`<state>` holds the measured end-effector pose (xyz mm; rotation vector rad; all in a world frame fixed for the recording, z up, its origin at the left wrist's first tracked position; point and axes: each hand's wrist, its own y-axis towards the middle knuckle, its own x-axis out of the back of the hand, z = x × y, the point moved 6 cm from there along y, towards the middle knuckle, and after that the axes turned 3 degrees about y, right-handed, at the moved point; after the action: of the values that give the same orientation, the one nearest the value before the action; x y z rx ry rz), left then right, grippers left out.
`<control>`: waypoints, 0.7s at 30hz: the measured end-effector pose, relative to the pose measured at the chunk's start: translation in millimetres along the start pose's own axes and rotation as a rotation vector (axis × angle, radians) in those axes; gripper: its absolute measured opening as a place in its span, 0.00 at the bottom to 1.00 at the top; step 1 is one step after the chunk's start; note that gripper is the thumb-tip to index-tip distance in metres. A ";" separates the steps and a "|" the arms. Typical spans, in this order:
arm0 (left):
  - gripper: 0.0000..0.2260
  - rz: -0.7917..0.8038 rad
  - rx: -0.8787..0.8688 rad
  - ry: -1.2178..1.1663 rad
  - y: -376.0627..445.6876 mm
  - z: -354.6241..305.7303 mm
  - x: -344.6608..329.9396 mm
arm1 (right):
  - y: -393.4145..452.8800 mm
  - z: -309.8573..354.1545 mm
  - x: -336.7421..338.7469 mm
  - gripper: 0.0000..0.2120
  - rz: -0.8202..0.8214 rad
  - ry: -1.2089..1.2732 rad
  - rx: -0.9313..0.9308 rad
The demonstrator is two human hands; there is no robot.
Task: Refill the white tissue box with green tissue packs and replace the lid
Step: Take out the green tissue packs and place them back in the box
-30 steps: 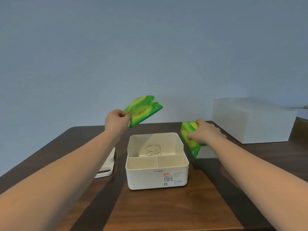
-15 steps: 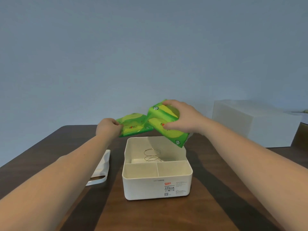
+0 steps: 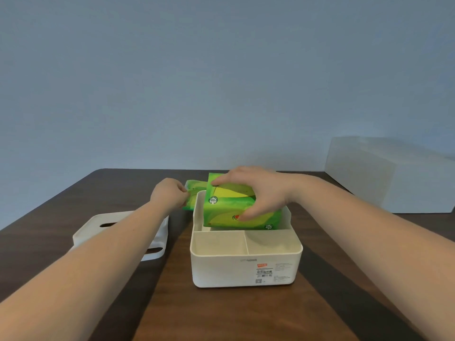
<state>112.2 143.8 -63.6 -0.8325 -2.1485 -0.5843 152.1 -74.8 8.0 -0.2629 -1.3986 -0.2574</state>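
Packs (image 3: 231, 210) now lower, entering box (image 3: 246, 267).

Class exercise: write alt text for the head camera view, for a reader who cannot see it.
A person's right hand lowers a green tissue pack into the back of an open white box on a dark wooden table. The left hand holds a second pack beside it; the lid lies left.

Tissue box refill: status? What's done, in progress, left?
Done: the lid is off, lying on the table left of the white tissue box. In hand: the right hand holds a green pack tilted into the box's rear compartment, not yet seated; the left hand grips a second pack at the box's back-left rim. Left: seat both packs, refit the lid.
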 end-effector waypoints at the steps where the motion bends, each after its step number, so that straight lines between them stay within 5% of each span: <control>1: 0.09 0.005 0.002 0.009 -0.4 1.1 -1.4 | 1.2 0.9 -3.6 0.39 0.028 -0.039 -0.002; 11: 0.09 0.000 0.029 0.017 -7.2 11.4 14.1 | 3.6 0.9 -17.7 0.32 0.081 0.044 -0.044; 21: 0.11 -0.109 0.103 0.123 -22.5 52.2 67.8 | 23.4 35.8 16.2 0.15 -0.301 0.347 -0.153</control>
<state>36.5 186.4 -46.5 -0.6111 -2.1022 -0.5604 129.0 -41.2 28.7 -0.1240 -1.0715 -0.6304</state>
